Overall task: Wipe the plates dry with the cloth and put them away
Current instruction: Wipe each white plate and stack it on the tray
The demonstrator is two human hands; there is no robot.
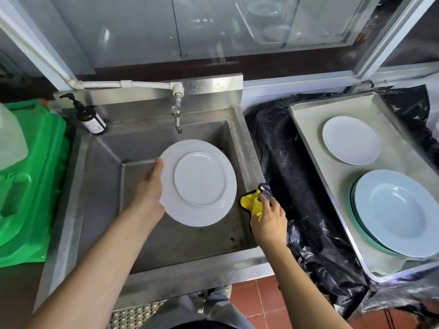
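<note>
My left hand [150, 188] grips the left rim of a white plate [198, 182], holding it bottom side up over the steel sink [102, 148]. My right hand [269, 219] pinches a yellow and grey cloth [253, 201] lying on the sink's right edge, just right of the plate. On the metal tray [308, 129] to the right sit a small white plate [351, 140] and a stack of deep white plates [399, 213].
A tap [177, 115] hangs over the sink's back. A brown soap pump bottle [89, 117] stands at the sink's back left. A green plastic crate [31, 176] is at far left. Black plastic sheeting [285, 162] covers the surface between sink and tray.
</note>
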